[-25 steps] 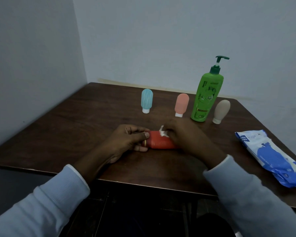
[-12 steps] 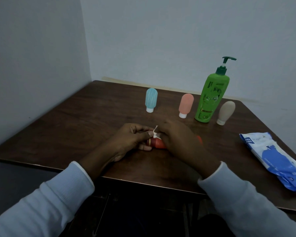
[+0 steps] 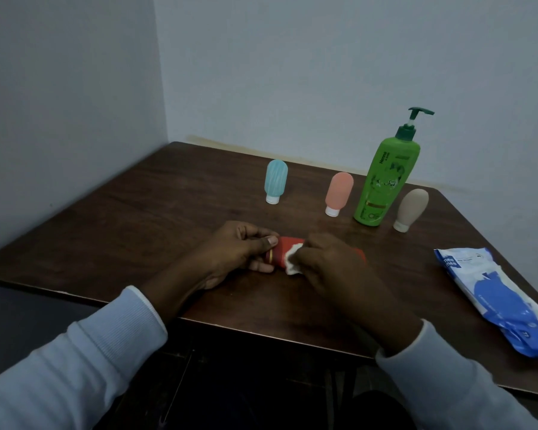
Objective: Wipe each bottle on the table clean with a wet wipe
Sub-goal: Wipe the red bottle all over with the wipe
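Observation:
A red bottle (image 3: 284, 249) lies on its side on the dark wooden table (image 3: 137, 231), near the front middle. My left hand (image 3: 239, 252) grips its capped left end, thumb on top. My right hand (image 3: 326, 259) covers the bottle's right part and holds a white wet wipe (image 3: 292, 264) against its body. Behind them stand a blue squeeze bottle (image 3: 275, 184), a pink one (image 3: 339, 193), a tall green pump bottle (image 3: 385, 178) and a beige one (image 3: 412, 209), all upright.
A blue and white wet wipe pack (image 3: 503, 299) lies flat at the table's right edge. Walls close in behind and to the left of the table. The front edge runs just below my wrists.
My right hand has slid the wipe along the red bottle, first toward the cap, now slightly back and lower on the body. My left hand keeps its hold on the cap end.

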`<action>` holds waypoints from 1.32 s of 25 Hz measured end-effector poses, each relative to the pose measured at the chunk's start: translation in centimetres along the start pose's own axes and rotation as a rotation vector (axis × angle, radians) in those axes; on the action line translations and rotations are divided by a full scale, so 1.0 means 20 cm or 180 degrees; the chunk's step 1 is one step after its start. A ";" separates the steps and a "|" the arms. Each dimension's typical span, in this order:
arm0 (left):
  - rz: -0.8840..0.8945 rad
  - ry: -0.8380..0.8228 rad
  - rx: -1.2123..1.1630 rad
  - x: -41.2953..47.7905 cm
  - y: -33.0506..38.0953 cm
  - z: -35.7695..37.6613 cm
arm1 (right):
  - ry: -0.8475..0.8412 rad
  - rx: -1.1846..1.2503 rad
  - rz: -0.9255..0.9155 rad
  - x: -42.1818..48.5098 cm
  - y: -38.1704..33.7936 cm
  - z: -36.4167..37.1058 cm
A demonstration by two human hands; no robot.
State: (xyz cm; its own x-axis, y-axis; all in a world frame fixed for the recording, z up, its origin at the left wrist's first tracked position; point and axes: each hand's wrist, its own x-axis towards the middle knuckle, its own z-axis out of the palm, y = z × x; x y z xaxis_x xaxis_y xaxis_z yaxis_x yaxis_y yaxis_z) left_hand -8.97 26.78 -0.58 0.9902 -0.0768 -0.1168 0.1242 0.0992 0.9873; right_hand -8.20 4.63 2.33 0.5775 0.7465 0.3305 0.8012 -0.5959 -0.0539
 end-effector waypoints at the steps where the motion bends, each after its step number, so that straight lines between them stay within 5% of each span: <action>1: 0.0014 -0.0001 0.0001 0.00 0.00 0.00 | -0.0014 -0.0026 0.0102 -0.03 0.06 -0.03; 5: 0.0053 0.0010 0.0018 0.00 0.00 0.00 | 0.0121 -0.0123 0.0741 -0.03 0.19 -0.11; 12: -0.0013 -0.0069 0.0013 -0.01 0.00 -0.01 | 0.0077 0.0013 0.0155 0.06 -0.06 0.00; 19: 0.0046 -0.0055 0.0031 0.00 -0.01 0.00 | -0.0501 -0.0584 0.1449 -0.01 0.28 -0.19; 27: 0.0246 -0.0592 0.0430 -0.05 0.00 -0.05 | -0.0217 0.0035 0.0599 0.35 -0.06 -0.03; 33: 0.0189 -0.0433 0.0434 -0.04 0.00 -0.04 | 0.0305 -0.0138 0.0266 0.09 -0.10 0.04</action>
State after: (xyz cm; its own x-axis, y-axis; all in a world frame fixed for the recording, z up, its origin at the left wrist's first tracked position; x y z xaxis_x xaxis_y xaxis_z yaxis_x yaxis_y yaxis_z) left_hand -9.71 27.64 -0.49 0.9765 -0.2092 -0.0515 0.0469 -0.0272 0.9985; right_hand -8.64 7.44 2.24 0.6228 0.6632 0.4151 0.7421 -0.6687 -0.0450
